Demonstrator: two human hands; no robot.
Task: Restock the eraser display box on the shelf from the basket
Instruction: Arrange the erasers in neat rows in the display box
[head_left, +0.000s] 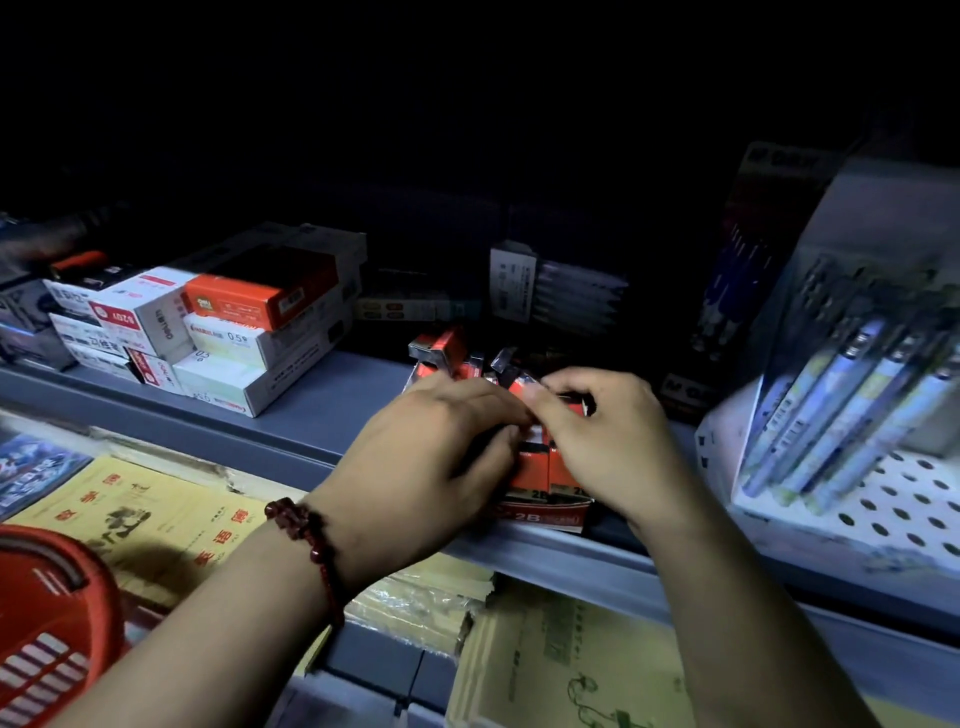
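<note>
The red eraser display box (545, 517), marked 2B, stands at the front edge of the grey shelf (311, 410). Red-wrapped erasers (540, 470) fill its front, and several more lie loose and tilted at its back (441, 345). My left hand (431, 447) and my right hand (602, 436) meet over the box, fingers curled and pinching at the erasers on top. The exact eraser under the fingertips is partly hidden. The red basket (47, 623) is at the lower left, below the shelf.
Stacked white and orange stationery boxes (223, 322) sit left on the shelf. A white perforated pen rack (857, 395) crowds the right. Dark pen packs (561, 291) stand behind. Yellow exercise books (150, 519) lie on the lower shelf.
</note>
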